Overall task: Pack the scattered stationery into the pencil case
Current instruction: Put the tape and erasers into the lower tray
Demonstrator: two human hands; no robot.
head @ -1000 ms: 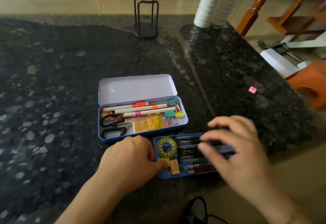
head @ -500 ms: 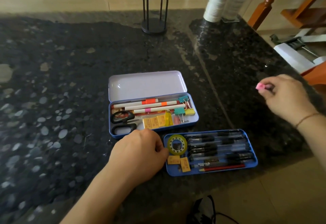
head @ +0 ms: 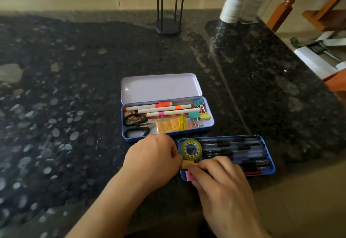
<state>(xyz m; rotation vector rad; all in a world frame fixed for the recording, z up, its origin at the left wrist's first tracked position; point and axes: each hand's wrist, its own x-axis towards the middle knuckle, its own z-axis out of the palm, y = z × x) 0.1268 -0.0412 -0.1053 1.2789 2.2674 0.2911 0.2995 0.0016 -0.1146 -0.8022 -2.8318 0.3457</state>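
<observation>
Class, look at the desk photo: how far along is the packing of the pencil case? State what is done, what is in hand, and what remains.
Done: the open blue metal pencil case holds markers, scissors and clips; the blue inner tray holds pens and a yellow tape roll. In hand: the right hand sets a small pink eraser into the tray's corner while the left hand steadies the tray. Left: the tray lies outside the case, lid open.

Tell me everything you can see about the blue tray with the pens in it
The blue tray is a shallow rounded rectangle, metal by its look, lying flat on the dark stone counter near its front edge, in front of the open pencil case. It holds a row of dark pens, a red pencil, a yellowish tape roll and a small yellow eraser. The left hand rests against its left end; the right hand pinches a pink eraser at its near left corner.
</observation>
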